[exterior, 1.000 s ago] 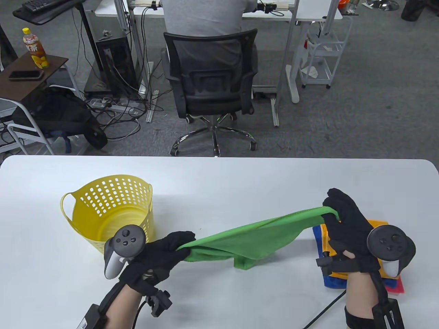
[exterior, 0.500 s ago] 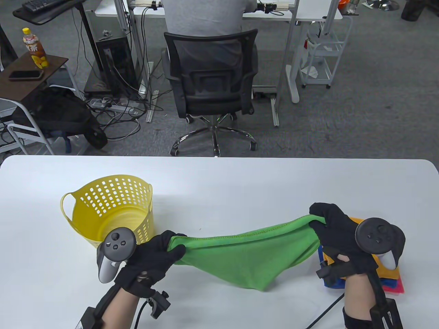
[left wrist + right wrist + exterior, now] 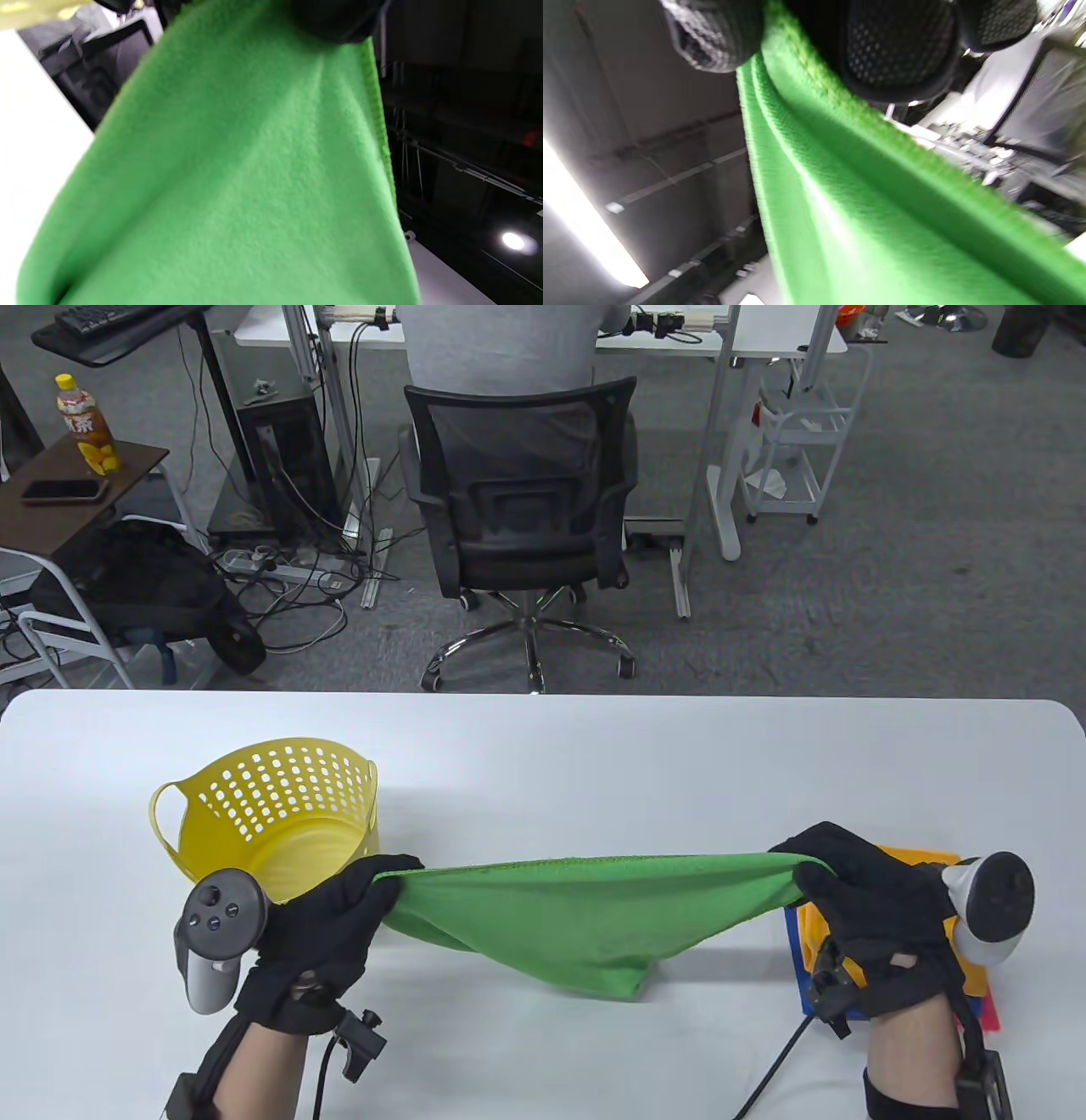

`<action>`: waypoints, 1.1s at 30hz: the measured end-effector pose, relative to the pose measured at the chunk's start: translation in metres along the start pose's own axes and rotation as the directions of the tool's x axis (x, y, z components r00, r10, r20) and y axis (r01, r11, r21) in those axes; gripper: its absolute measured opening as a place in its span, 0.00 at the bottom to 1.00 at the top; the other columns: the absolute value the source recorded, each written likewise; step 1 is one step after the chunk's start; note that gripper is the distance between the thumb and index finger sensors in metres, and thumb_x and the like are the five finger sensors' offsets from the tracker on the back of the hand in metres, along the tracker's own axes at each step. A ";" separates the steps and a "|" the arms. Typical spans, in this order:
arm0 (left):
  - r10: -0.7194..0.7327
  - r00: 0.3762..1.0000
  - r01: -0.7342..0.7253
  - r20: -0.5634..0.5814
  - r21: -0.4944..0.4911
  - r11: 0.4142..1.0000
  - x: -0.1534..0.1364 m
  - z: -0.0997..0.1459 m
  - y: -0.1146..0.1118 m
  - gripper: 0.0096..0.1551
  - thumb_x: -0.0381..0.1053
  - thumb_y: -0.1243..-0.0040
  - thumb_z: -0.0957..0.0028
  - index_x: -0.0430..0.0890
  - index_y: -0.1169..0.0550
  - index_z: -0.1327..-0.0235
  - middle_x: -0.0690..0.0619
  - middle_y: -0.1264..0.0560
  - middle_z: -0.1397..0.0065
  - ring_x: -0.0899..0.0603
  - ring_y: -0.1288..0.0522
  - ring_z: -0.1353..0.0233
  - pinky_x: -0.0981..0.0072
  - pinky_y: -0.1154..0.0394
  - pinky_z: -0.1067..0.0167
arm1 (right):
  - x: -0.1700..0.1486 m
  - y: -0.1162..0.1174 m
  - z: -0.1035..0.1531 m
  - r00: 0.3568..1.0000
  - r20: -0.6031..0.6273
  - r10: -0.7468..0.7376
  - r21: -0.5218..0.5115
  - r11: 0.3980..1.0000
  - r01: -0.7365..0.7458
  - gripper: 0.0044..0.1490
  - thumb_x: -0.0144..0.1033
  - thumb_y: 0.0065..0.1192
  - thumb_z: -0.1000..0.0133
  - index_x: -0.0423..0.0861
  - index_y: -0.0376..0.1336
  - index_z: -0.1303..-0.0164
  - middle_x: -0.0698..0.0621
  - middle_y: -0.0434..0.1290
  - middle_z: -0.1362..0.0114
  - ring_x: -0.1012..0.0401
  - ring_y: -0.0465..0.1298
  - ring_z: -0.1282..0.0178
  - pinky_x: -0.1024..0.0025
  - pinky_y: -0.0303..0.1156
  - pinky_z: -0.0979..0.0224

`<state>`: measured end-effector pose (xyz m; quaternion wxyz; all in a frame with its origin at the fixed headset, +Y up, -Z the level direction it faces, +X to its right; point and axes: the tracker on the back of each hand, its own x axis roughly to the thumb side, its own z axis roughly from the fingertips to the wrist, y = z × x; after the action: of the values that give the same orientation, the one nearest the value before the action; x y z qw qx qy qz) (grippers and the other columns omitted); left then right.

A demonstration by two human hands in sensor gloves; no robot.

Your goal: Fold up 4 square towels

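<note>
A green towel point(image 3: 585, 916) hangs stretched between my two hands above the white table point(image 3: 543, 755). My left hand point(image 3: 339, 912) grips its left corner beside the yellow basket point(image 3: 271, 823). My right hand point(image 3: 848, 891) grips its right corner above a stack of folded towels point(image 3: 814, 942) in orange, blue and pink. The towel's upper edge runs taut and level; its lower part sags to a point near the table. The green towel fills the left wrist view point(image 3: 237, 178) and crosses the right wrist view point(image 3: 865, 203), pinched by gloved fingers point(image 3: 899, 46).
The yellow perforated basket stands at the table's left. The folded stack lies at the right front. Behind the table's far edge are an office chair point(image 3: 526, 500) with a seated person, desks, cables and a side table with a bottle point(image 3: 85, 424).
Both hands moved apart and toward me, pulling the towel's top edge taut and level. The left hand shifted left next to the basket; the right hand dropped lower over the stack.
</note>
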<state>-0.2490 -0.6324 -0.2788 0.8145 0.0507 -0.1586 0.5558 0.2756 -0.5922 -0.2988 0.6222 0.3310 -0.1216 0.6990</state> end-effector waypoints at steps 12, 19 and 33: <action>0.023 0.987 -0.034 0.162 0.066 0.997 0.044 0.016 0.017 0.22 0.59 0.40 0.44 0.58 0.20 0.38 0.57 0.14 0.38 0.42 0.19 0.27 0.36 0.39 0.18 | 0.068 -0.002 0.020 0.991 0.097 0.090 -0.178 0.981 -0.072 0.25 0.35 0.67 0.44 0.36 0.73 0.41 0.39 0.77 0.46 0.53 0.79 0.59 0.31 0.64 0.32; -0.162 0.985 0.157 -0.065 -0.078 0.984 0.052 -0.044 0.018 0.24 0.56 0.46 0.40 0.55 0.21 0.34 0.53 0.19 0.30 0.38 0.26 0.20 0.34 0.43 0.17 | 0.064 -0.012 -0.001 0.963 -0.141 0.230 -0.281 0.923 -0.262 0.26 0.32 0.60 0.41 0.33 0.73 0.39 0.34 0.76 0.43 0.49 0.79 0.56 0.29 0.62 0.31; -0.500 0.865 0.498 -0.036 0.170 0.850 0.125 -0.102 0.046 0.26 0.58 0.46 0.45 0.62 0.21 0.32 0.59 0.23 0.24 0.39 0.33 0.15 0.35 0.46 0.15 | 0.078 -0.022 -0.052 0.755 -0.299 0.583 -0.392 0.646 -0.654 0.25 0.29 0.64 0.45 0.41 0.71 0.37 0.37 0.74 0.35 0.47 0.77 0.44 0.28 0.60 0.29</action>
<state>-0.2291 -0.4777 -0.3402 0.9224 0.1636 -0.0947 0.3369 0.2800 -0.4957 -0.2950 0.4133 0.0548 -0.3488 0.8394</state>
